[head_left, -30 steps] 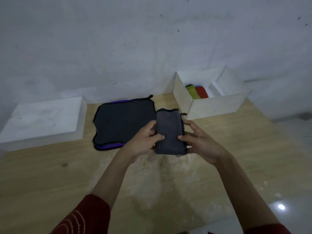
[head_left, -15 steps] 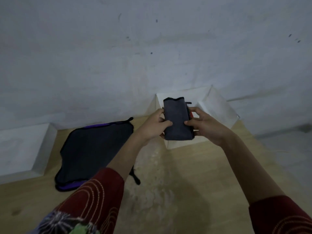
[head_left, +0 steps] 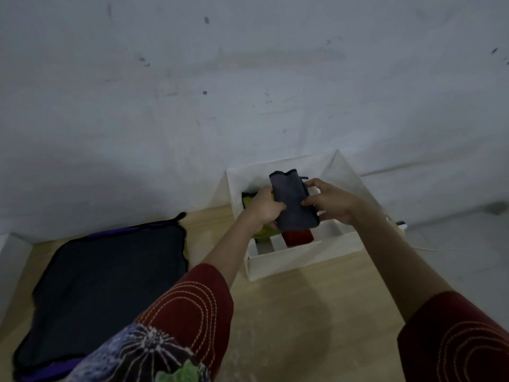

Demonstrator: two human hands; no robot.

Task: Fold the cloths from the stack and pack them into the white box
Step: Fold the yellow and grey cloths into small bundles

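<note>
Dark grey folded cloth (head_left: 293, 205). White box (head_left: 303, 261) holds a yellow folded cloth (head_left: 264, 233) and a red folded cloth (head_left: 298, 237). Flat cloth stack (head_left: 110, 285) at 8 o'clock: near-black, purple trim. Maroon sleeve (head_left: 192, 304), orange stitched arcs.

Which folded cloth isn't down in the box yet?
Dark grey cloth, held by left hand and right hand over the white box; yellow cloth and red cloth sit inside.

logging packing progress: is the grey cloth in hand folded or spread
Folded: the grey cloth is a narrow compact bundle, held by left hand and right hand over the white box.
</note>
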